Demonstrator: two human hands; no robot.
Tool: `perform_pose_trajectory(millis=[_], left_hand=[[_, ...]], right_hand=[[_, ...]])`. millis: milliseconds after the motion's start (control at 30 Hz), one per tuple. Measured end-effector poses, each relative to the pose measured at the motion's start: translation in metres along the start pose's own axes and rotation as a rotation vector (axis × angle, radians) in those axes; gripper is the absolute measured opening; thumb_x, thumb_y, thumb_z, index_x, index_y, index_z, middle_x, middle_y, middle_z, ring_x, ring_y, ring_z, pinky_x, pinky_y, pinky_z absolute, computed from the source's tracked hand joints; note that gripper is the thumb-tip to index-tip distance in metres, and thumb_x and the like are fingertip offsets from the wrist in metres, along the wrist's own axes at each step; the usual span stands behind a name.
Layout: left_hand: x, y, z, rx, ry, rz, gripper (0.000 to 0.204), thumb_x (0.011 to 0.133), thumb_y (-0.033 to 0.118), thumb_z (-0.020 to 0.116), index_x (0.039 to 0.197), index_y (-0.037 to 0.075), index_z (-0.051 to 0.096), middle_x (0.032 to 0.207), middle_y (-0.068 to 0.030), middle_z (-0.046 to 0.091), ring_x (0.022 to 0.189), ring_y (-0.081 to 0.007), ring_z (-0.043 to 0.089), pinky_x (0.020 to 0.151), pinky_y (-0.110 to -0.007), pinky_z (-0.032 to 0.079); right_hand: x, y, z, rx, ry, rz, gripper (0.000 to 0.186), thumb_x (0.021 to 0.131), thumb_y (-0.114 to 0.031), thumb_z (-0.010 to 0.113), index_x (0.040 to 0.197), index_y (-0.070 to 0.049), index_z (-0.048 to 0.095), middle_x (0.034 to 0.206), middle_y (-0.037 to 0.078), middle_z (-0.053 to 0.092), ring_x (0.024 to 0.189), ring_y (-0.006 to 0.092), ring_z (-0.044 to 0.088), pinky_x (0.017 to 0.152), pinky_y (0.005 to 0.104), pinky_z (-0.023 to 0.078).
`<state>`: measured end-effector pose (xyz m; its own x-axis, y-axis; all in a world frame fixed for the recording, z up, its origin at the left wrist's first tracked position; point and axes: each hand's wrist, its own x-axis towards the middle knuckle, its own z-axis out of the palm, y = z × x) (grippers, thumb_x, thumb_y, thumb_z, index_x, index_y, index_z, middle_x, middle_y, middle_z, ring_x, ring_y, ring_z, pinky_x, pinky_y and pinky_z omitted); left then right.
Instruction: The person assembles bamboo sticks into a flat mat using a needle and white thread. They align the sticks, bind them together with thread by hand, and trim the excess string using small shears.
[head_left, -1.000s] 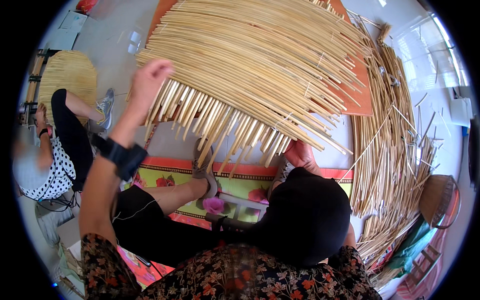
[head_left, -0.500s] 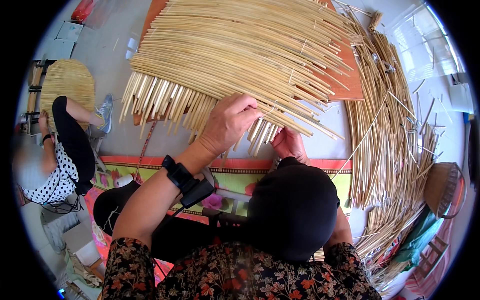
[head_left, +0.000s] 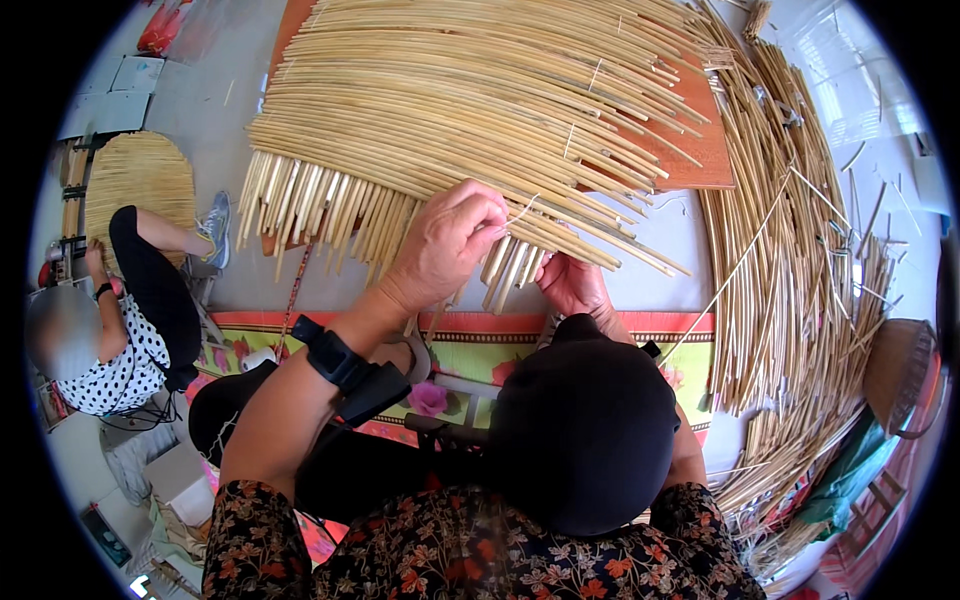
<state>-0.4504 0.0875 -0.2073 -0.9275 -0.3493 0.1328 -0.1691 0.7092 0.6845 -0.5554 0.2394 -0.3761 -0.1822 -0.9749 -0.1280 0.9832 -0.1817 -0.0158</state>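
Observation:
A mat of straw-coloured stalks (head_left: 440, 90), laid side by side, spreads in front of me. At its near edge my left hand (head_left: 450, 240) is closed in a pinch, and a thin white string (head_left: 525, 206) runs from its fingertips over the outermost stalks. Shorter stalk ends (head_left: 515, 265) stick out below, between my hands. My right hand (head_left: 575, 285) is curled at these short ends with its fingertips up against them. What it grips is hidden.
An orange-brown board (head_left: 690, 130) lies under the mat. Heaped loose stalks (head_left: 775, 250) cover the floor at right, beside a basket (head_left: 897, 365). My black-clad knee (head_left: 585, 430) rises below my right hand. At left sits another person (head_left: 120, 340) near a rounded mat (head_left: 140, 190).
The view has shifted slightly. My left hand has drawn a little left, and more of the white string shows beside its fingertips. My right hand stays at the short stalk ends.

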Motion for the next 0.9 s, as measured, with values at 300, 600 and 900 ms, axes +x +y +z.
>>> perform_pose_trajectory(millis=[300, 600, 900], left_hand=[[0.006, 0.004, -0.001, 0.082, -0.058, 0.018, 0.018, 0.075, 0.006, 0.071, 0.084, 0.003, 0.056, 0.093, -0.0080, 0.059, 0.084, -0.0265, 0.060, 0.074, -0.036, 0.048], [0.005, -0.005, 0.000, -0.105, -0.107, -0.062, 0.012, 0.076, 0.005, 0.066, 0.077, 0.004, 0.054, 0.094, -0.0079, 0.059, 0.088, -0.0261, 0.059, 0.078, -0.035, 0.047], [0.009, -0.005, -0.013, -0.194, -0.192, -0.103, 0.010, 0.079, 0.004, 0.062, 0.077, 0.003, 0.052, 0.104, -0.0083, 0.061, 0.095, -0.0228, 0.059, 0.084, -0.033, 0.047]], right_hand=[[-0.003, -0.004, 0.001, 0.014, 0.069, -0.003, 0.035, 0.101, -0.033, 0.047, 0.127, -0.010, 0.050, 0.127, 0.008, 0.059, 0.111, 0.0228, 0.061, 0.095, 0.0383, 0.051], [-0.004, -0.005, 0.006, 0.014, 0.087, 0.017, 0.031, 0.098, -0.032, 0.053, 0.121, -0.010, 0.053, 0.113, 0.006, 0.063, 0.096, 0.0185, 0.062, 0.087, 0.0348, 0.052], [0.000, -0.003, -0.001, 0.020, 0.126, 0.011, 0.026, 0.096, -0.028, 0.055, 0.114, -0.009, 0.056, 0.099, 0.003, 0.063, 0.082, 0.0147, 0.059, 0.079, 0.0313, 0.051]])
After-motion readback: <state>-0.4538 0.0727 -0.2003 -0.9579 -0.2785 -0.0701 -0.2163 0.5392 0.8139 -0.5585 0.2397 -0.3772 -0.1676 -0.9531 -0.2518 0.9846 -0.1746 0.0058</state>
